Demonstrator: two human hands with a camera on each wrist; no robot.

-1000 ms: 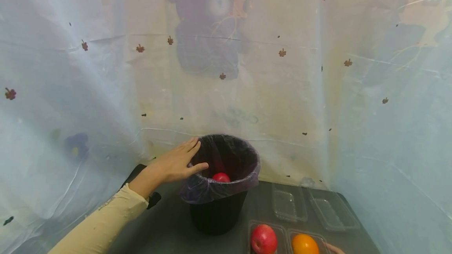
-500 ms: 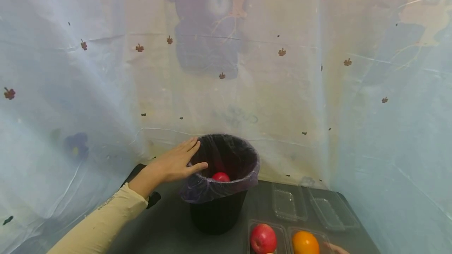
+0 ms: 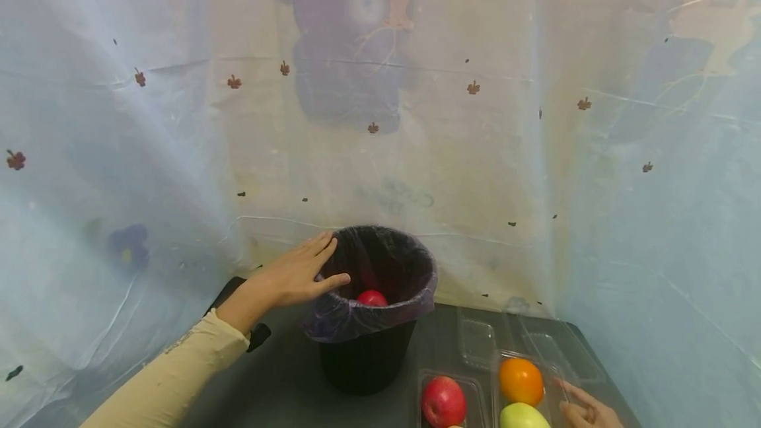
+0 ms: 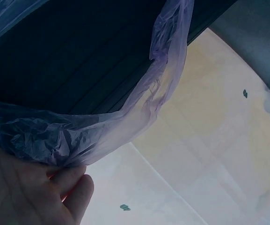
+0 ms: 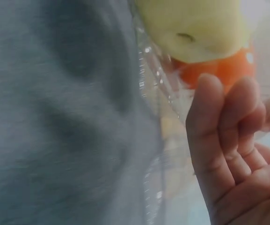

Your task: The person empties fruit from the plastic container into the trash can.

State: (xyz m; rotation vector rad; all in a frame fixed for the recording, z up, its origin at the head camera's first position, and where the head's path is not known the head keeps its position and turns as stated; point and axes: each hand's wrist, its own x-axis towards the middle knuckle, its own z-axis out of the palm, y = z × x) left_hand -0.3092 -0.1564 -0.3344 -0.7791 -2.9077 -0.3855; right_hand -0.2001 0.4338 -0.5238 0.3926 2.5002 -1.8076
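At the left rim of a black bin (image 3: 364, 368), lined with a thin purple bag (image 3: 351, 325), my left hand (image 3: 291, 279) rests with fingers straight. In the left wrist view its fingers (image 4: 74, 187) lie against the bag's folded edge. A red round object (image 3: 372, 298) shows inside the bin. Low on the right, my right hand (image 3: 588, 408) grips the right edge of a clear plastic container (image 3: 498, 375). That container holds an orange (image 3: 521, 382) and a yellow-green fruit (image 3: 523, 417). The right wrist view shows that fruit (image 5: 195, 28) just beyond my bent fingers.
Left of the held container, another clear container (image 3: 475, 392) holds a red apple (image 3: 444, 401). Behind them lie clear plastic trays (image 3: 477, 339) on the dark table (image 3: 285, 375). A printed plastic sheet (image 3: 446, 170) hangs around the table's back and sides.
My right hand and the container with the orange have moved forward and slightly right, bringing the yellow-green fruit into the head view. My left hand stays on the bin rim.
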